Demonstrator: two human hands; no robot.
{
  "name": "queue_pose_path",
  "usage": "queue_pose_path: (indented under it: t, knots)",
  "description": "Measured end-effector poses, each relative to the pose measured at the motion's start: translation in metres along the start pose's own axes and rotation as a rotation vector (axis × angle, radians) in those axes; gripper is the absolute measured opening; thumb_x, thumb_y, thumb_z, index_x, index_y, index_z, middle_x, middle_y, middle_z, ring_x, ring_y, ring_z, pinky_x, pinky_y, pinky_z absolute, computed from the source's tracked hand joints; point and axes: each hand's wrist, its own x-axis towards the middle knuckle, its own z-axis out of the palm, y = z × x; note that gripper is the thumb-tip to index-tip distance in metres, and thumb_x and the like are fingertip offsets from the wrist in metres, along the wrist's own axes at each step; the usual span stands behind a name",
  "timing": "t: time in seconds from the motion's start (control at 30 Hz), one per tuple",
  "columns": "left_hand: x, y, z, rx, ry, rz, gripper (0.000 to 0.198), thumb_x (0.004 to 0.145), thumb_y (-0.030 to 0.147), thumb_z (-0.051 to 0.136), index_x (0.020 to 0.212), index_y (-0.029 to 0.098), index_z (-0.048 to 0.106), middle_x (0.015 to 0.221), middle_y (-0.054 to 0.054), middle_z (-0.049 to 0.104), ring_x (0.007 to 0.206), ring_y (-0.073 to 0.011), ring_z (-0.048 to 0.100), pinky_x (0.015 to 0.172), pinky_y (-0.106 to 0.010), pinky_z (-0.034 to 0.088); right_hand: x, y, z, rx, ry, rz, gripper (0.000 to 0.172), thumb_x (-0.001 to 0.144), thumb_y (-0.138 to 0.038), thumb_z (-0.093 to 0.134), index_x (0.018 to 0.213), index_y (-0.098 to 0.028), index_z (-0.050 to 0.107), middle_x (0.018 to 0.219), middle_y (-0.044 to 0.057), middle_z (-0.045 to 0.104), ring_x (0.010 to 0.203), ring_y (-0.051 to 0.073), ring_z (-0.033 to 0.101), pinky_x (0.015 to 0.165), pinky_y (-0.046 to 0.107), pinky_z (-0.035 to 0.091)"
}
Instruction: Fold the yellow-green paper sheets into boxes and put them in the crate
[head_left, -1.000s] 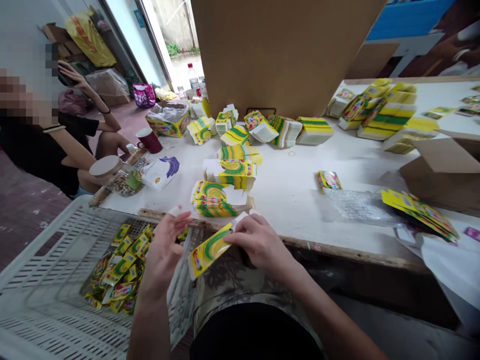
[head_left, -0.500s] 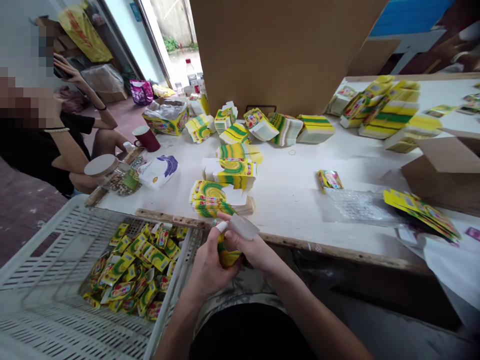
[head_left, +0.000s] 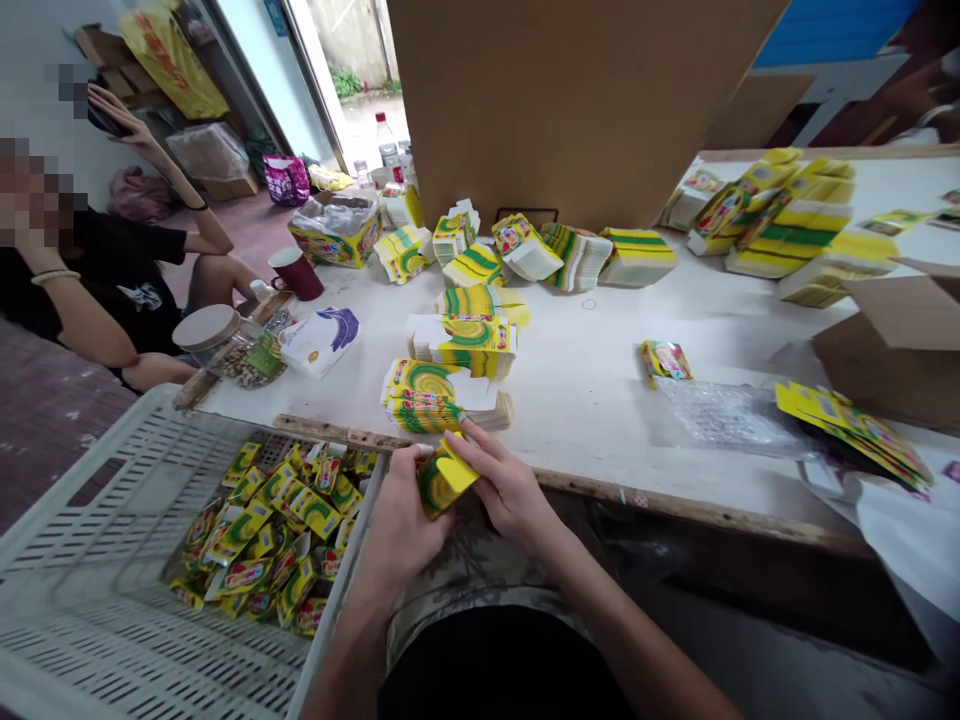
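A small yellow and green printed carton (head_left: 442,484) is held above my lap, just off the table's front edge. My left hand (head_left: 405,510) grips it from the left side, with something white on a fingertip. Fingers of my right hand (head_left: 501,478) close on the carton's upper right, by a yellow flap. Just beyond my hands lies a stack of flat cartons (head_left: 427,395) with white flaps. To the left, a white plastic crate (head_left: 75,580) holds a heap of small yellow cartons (head_left: 274,520).
More carton stacks (head_left: 525,250) line the back, before a large cardboard sheet (head_left: 570,110). A jar (head_left: 244,350), a tissue pack (head_left: 321,340) and a maroon mug (head_left: 298,275) stand at left. A person (head_left: 112,280) sits beyond. An open cardboard box (head_left: 885,350) is at right.
The carton has been turned, so its printed side and yellow flap show where a white flap stood up. My right hand has shifted along it. The seated person's arms have moved.
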Motion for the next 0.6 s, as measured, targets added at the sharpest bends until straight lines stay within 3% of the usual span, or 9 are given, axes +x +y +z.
queue_pose_path:
  t: [0.1, 0.23, 0.37, 0.47, 0.53, 0.6]
  knots:
    - [-0.001, -0.002, -0.012, -0.014, -0.012, -0.045, 0.057, 0.067, 0.026, 0.071, 0.115, 0.020, 0.041, 0.106, -0.008, 0.057, 0.097, -0.0242, 0.058, 0.084, -0.040, 0.050, 0.000, 0.002, -0.005, -0.081, -0.149, -0.015, 0.048, 0.090, -0.021, 0.052, 0.138, -0.019, 0.045, 0.152, 0.018, 0.028, 0.135, 0.028, 0.038, 0.105, 0.044, 0.040]
    - [0.000, -0.003, -0.023, -0.080, -0.038, -0.060, 0.065, 0.065, 0.033, 0.076, 0.118, 0.023, 0.040, 0.107, -0.006, 0.061, 0.098, -0.0223, 0.061, 0.084, -0.036, 0.051, 0.004, -0.007, -0.025, -0.084, -0.238, -0.037, 0.028, 0.088, -0.021, 0.057, 0.115, -0.019, 0.065, 0.141, 0.017, 0.044, 0.128, 0.026, 0.047, 0.101, 0.041, 0.043]
    - [0.004, 0.004, -0.029, -0.041, -0.039, -0.012, 0.065, 0.065, 0.034, 0.076, 0.118, 0.023, 0.040, 0.108, -0.006, 0.062, 0.098, -0.0230, 0.062, 0.084, -0.035, 0.051, 0.010, -0.014, -0.037, -0.041, -0.251, -0.040, 0.024, 0.084, -0.026, 0.065, 0.107, -0.022, 0.069, 0.131, 0.012, 0.055, 0.125, 0.025, 0.049, 0.101, 0.039, 0.041]
    - [0.005, 0.008, -0.024, 0.029, 0.045, 0.029, 0.060, 0.067, 0.035, 0.074, 0.116, 0.021, 0.043, 0.107, -0.008, 0.061, 0.098, -0.0253, 0.061, 0.085, -0.039, 0.050, 0.012, -0.013, -0.026, 0.022, -0.139, -0.020, 0.044, 0.085, -0.023, 0.061, 0.128, -0.021, 0.053, 0.137, 0.013, 0.049, 0.132, 0.025, 0.040, 0.107, 0.043, 0.036]
    - [0.003, 0.007, -0.020, -0.041, 0.119, 0.028, 0.059, 0.068, 0.034, 0.074, 0.117, 0.021, 0.043, 0.108, -0.009, 0.060, 0.099, -0.0249, 0.061, 0.086, -0.038, 0.050, 0.014, -0.012, -0.014, 0.116, -0.083, -0.014, 0.066, 0.086, -0.023, 0.059, 0.144, -0.019, 0.029, 0.145, 0.015, 0.039, 0.136, 0.024, 0.035, 0.110, 0.043, 0.031]
    - [-0.001, 0.002, -0.016, -0.166, 0.207, 0.000, 0.060, 0.069, 0.033, 0.074, 0.118, 0.021, 0.042, 0.111, -0.010, 0.058, 0.102, -0.0234, 0.060, 0.087, -0.036, 0.050, 0.020, -0.014, -0.006, 0.207, -0.076, -0.031, 0.076, 0.086, -0.026, 0.060, 0.148, -0.018, 0.016, 0.149, 0.016, 0.032, 0.137, 0.022, 0.032, 0.112, 0.041, 0.030]
